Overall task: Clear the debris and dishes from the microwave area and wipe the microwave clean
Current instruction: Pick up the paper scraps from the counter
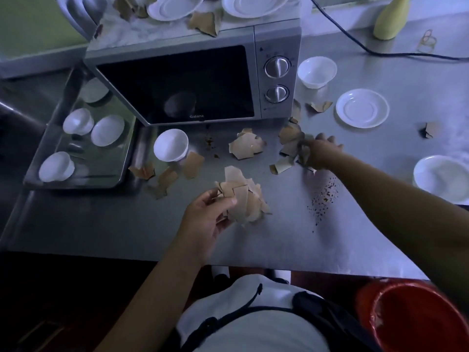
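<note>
Gripping a paper wad (245,199) in the left hand (206,215) before the microwave (177,82); seemingly clutching loose scraps (302,149) in the right hand (320,154)

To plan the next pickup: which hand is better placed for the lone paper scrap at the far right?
Probably right: the right hand is nearer the lone scrap; the left hand grips a paper bundle.

The microwave (193,80) is silver with a black door window, and its top shows a pale white-and-grey marble pattern. The desk (127,224) is plain grey metal, with light brown paper scraps (245,199), some darker brown at the edges, and a sprinkle of small dark specks (324,199). The bowls (170,145) and the saucer (362,107) are plain white, the bucket (416,318) is red, the bottle (390,19) is pale yellow-green and the cable (418,55) is black.
</note>
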### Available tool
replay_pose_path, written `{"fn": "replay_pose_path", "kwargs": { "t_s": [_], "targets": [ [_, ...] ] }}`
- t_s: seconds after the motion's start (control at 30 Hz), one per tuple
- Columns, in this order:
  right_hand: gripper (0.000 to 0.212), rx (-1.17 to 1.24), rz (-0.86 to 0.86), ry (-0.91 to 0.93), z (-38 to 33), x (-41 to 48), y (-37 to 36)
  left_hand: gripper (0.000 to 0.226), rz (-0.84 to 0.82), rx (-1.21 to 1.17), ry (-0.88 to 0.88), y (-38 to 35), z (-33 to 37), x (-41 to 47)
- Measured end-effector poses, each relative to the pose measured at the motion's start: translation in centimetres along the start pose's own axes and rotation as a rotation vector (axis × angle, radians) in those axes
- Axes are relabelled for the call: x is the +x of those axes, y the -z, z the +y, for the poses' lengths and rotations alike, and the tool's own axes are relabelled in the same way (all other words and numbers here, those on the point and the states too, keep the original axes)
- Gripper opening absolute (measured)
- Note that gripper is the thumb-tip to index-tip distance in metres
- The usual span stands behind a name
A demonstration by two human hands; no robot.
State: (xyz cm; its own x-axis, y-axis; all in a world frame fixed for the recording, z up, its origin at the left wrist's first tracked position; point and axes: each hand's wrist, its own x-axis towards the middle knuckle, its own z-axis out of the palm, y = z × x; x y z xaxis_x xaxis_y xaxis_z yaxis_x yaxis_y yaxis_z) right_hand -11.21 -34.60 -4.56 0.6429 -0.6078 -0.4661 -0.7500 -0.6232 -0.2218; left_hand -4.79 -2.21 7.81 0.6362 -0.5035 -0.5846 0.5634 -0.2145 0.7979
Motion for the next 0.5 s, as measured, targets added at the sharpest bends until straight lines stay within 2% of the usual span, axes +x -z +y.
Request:
{"fn": "replay_pose_path", "kwargs": {
  "t_s": [0.1, 0.27, 0.37, 0.43, 0.5],
  "targets": [
    [0.046, -0.015, 0.099, 0.009, 0.1, 0.1, -1.0, 0.020, 0.038, 0.004, 0.053, 1.3, -1.0, -0.5],
    [0.027, 0.129, 0.346, 0.046, 1.3, -1.2, -3.1, 0.023, 0.061, 0.036, 0.061, 2.2, -1.4, -0.4],
    [0.032, 0.343, 0.455, -0.031, 2.1, -2.3, -2.9, 0.022, 0.062, 0.053, 0.061, 2.0, -1.4, -0.1],
    [0.026, 0.511, 0.535, -0.101, 2.1, -3.6, -2.1, 0.022, 0.056, 0.051, 0.066, 2.0, -1.4, 0.1],
    [0.030, 0.812, 0.527, -0.154, 1.3, -6.0, -0.9, 0.022, 0.042, 0.044, 0.074, 2.0, -1.4, 0.3]
  ]
}}
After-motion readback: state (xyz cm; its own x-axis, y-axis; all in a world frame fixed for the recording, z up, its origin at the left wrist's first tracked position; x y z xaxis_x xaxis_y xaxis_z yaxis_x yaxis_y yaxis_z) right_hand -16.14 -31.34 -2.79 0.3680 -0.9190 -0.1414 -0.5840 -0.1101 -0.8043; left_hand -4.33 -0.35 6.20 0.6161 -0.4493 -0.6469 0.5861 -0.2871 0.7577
